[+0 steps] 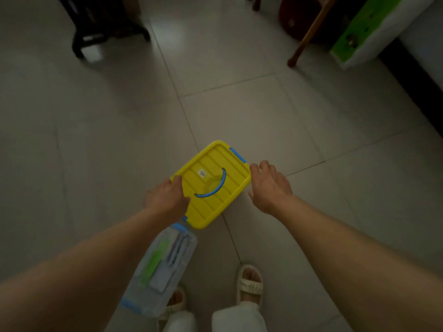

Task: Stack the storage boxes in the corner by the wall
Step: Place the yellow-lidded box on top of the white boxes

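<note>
A yellow storage box [211, 185] with a ribbed lid, a blue carry handle and blue clips is held above the tiled floor. My left hand [167, 200] grips its left edge, thumb on the lid. My right hand [268, 188] grips its right corner, fingers curled over the rim. Below it, near my feet, lies a clear storage box [160, 269] with blue clips and green and white contents inside. My left forearm hides part of the clear box.
Pale floor tiles [239, 111] spread ahead. A dark chair base [105, 32] stands at the top left. At the top right are a wooden leg [309, 37], a green and white cabinet [369, 32] and a dark baseboard [412, 85] along a wall.
</note>
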`<state>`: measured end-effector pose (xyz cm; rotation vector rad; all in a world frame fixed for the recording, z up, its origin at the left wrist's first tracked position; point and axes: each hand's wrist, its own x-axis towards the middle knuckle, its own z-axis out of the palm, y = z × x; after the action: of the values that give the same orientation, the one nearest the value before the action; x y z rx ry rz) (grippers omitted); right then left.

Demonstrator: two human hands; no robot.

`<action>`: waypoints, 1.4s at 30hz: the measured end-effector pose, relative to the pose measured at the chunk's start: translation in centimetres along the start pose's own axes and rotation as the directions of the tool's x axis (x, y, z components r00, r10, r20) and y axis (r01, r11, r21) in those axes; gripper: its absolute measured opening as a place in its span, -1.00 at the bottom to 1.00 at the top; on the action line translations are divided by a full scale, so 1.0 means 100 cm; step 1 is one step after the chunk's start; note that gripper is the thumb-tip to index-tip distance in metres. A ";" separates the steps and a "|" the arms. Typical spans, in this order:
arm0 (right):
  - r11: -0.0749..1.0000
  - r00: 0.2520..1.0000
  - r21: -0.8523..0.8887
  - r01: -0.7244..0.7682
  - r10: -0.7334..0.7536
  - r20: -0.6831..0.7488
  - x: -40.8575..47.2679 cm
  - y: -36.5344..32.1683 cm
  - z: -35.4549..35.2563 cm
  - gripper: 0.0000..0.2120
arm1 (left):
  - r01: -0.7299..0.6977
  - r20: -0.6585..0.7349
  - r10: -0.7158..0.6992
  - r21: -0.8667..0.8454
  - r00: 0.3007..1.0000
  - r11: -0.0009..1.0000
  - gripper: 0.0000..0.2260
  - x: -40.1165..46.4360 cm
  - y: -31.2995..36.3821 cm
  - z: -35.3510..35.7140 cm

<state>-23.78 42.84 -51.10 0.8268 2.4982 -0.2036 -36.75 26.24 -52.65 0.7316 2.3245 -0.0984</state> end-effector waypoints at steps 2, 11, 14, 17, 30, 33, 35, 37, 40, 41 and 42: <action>1.000 1.000 -0.011 0.017 -0.017 0.011 0.032 0.001 0.025 -0.49 | 0.055 0.018 -0.054 -0.044 0.998 0.998 -0.56 0.026 -0.007 0.027; 0.996 0.996 -0.026 0.088 -0.088 0.020 0.144 0.022 0.109 -0.49 | 0.433 0.088 -0.439 -0.419 0.894 0.798 -0.36 0.110 -0.025 0.131; 0.995 0.995 -0.004 0.101 -0.101 -0.008 0.170 0.026 0.123 -0.53 | 0.501 0.122 -0.512 -0.489 0.850 0.715 -0.30 0.127 -0.024 0.149; 0.996 0.996 0.031 0.089 -0.089 -0.012 0.192 0.025 0.135 -0.52 | 0.522 0.152 -0.533 -0.539 0.832 0.661 -0.26 0.143 -0.021 0.161; 0.980 0.996 0.190 -0.065 0.051 0.079 0.254 0.014 0.171 -0.32 | 0.531 0.174 -0.607 -0.701 0.775 0.477 -0.46 0.172 -0.022 0.209; 0.961 0.994 0.260 -0.095 0.075 0.085 0.262 0.016 0.172 -0.36 | 0.500 0.119 -0.621 -0.716 0.775 0.487 -0.55 0.169 -0.022 0.213; 0.955 0.993 0.278 -0.102 0.083 0.079 0.266 0.019 0.171 -0.44 | 0.497 0.109 -0.624 -0.716 0.773 0.491 -0.56 0.169 -0.020 0.212; 0.956 0.994 0.274 -0.102 0.084 0.076 0.268 0.021 0.169 -0.50 | 0.511 0.100 -0.639 -0.699 0.763 0.501 -0.57 0.171 -0.020 0.208; 0.956 0.993 0.270 -0.115 0.099 0.070 0.264 0.026 0.170 -0.53 | 0.523 0.074 -0.645 -0.658 0.761 0.541 -0.56 0.175 -0.023 0.196; 0.952 0.991 0.278 -0.126 0.110 0.075 0.259 0.029 0.170 -0.54 | 0.519 0.064 -0.636 -0.644 0.769 0.562 -0.55 0.173 -0.024 0.192; 0.948 0.990 0.287 -0.137 0.119 0.082 0.253 0.032 0.170 -0.54 | 0.512 0.055 -0.626 -0.633 0.778 0.580 -0.55 0.172 -0.025 0.188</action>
<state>-32.42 53.71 -78.47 1.0790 2.3767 -0.5555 -37.29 27.47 -78.19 -0.3911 2.4474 0.4559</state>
